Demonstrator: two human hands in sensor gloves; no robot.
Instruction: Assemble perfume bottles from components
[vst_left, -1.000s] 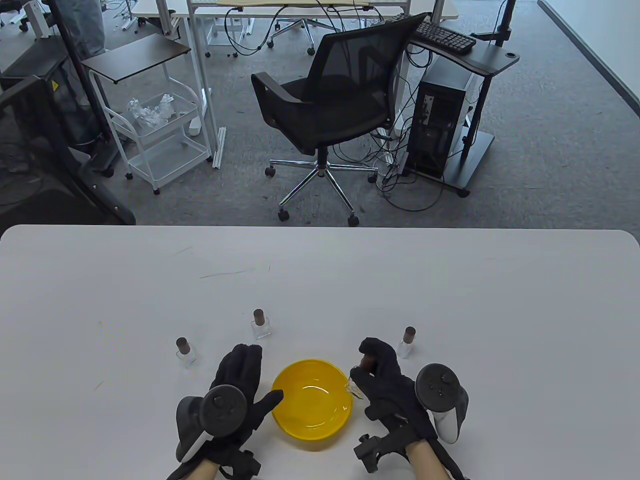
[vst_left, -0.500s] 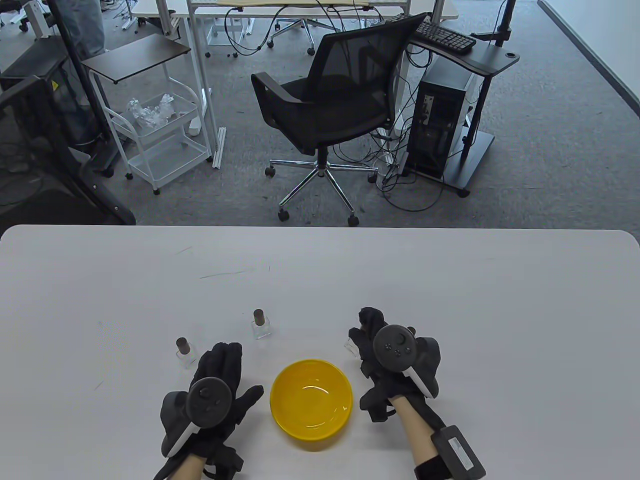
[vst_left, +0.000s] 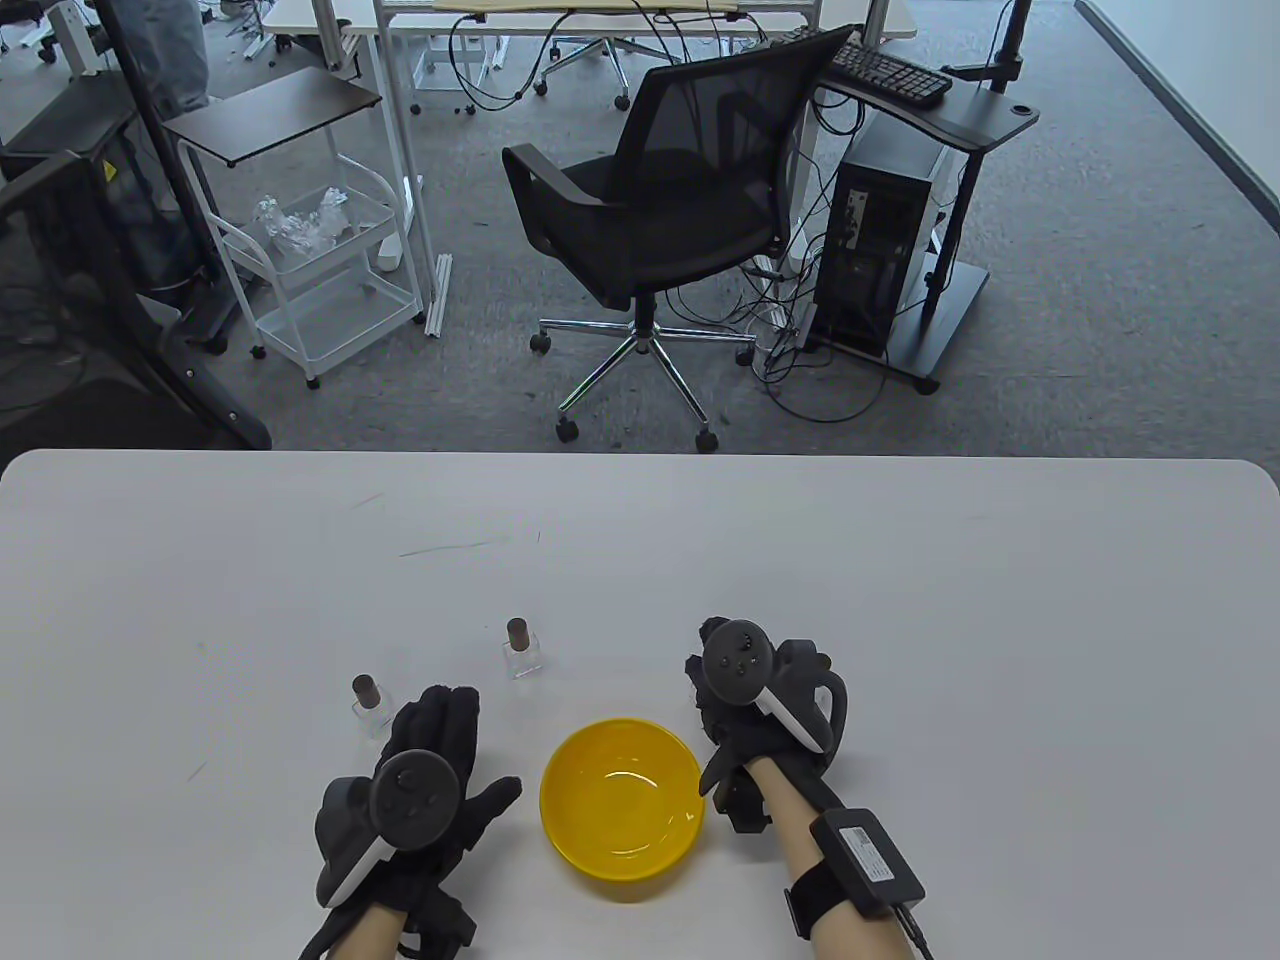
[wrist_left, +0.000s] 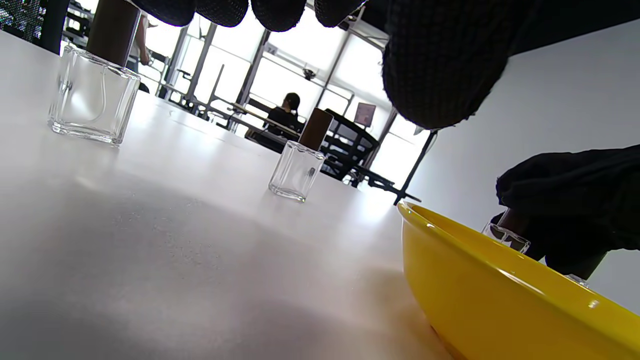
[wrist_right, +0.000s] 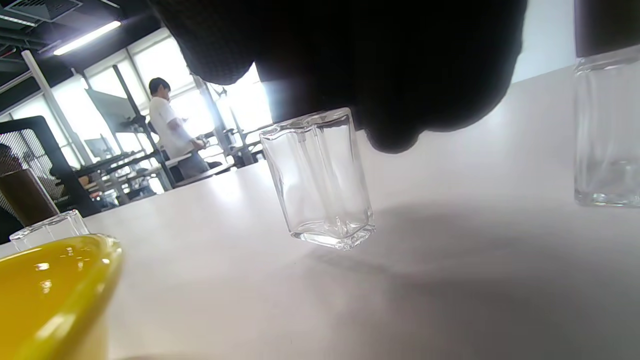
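Note:
My right hand (vst_left: 702, 682) is palm down just beyond the right rim of the yellow bowl (vst_left: 622, 805). It grips a clear square glass bottle (wrist_right: 320, 180) by its top. The bottle is slightly tilted, with its base at or just above the table. My left hand (vst_left: 468, 752) lies flat on the table left of the bowl, fingers spread and holding nothing. Two capped bottles stand to the left: one near my left fingertips (vst_left: 368, 703) and one farther back (vst_left: 520, 648). Another bottle (wrist_right: 607, 130) stands close to the right of the held one.
The white table (vst_left: 900, 600) stretches wide beyond and to the right of my hands. An office chair (vst_left: 660, 220), a cart and a computer stand are on the floor past the far edge.
My right hand turned palm down and carried the bottle from the bowl's right rim away from me and a little left. My left hand slid slightly left and toward me.

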